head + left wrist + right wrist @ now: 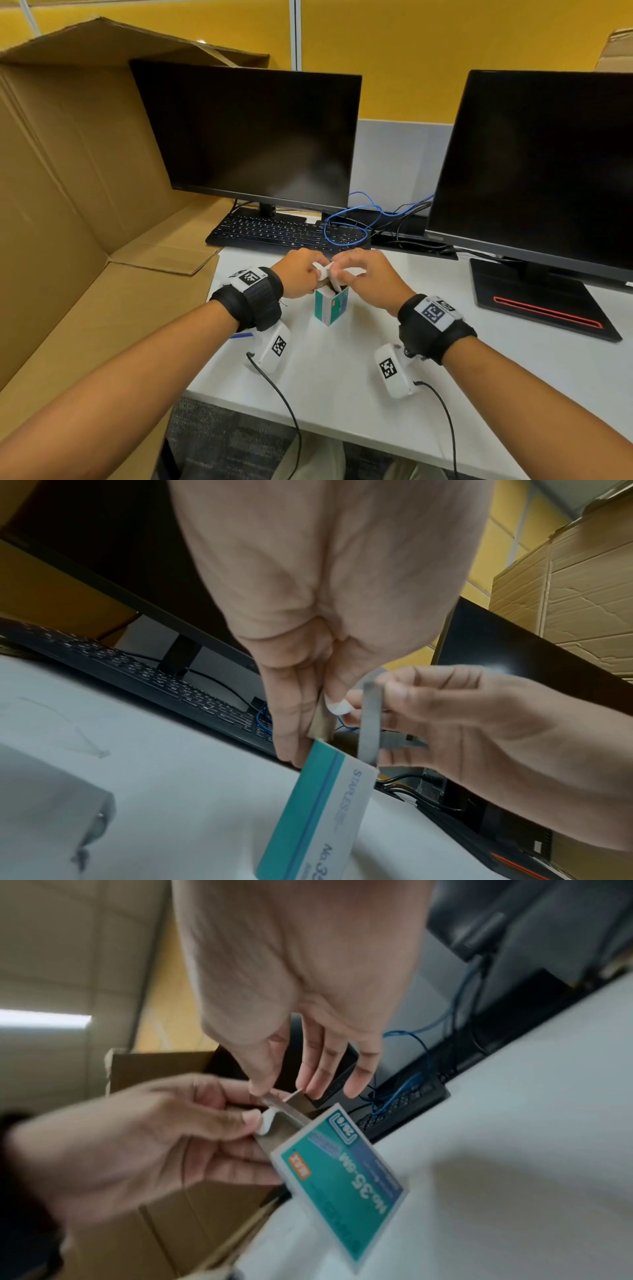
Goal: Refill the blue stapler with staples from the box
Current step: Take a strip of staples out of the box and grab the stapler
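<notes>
A teal-and-white staples box point(331, 306) stands upright on the white desk point(342, 394) between my hands, its top end open. My left hand point(317, 272) pinches one top flap point(320, 723) between thumb and fingers. My right hand point(337, 270) pinches the opposite flap point(369, 723), spread away from the first. In the right wrist view the box point(342, 1172) shows its printed face, with both flaps held above it. A thin blue sliver point(241, 335) peeks out under my left wrist. I cannot tell whether it is the stapler.
Behind the hands lie a black keyboard point(274, 233) and a loop of blue cable point(346, 233). Two dark monitors point(250, 137) stand at the back, the right one on a flat black base point(541, 301). A large cardboard box point(68, 205) lies open on the left.
</notes>
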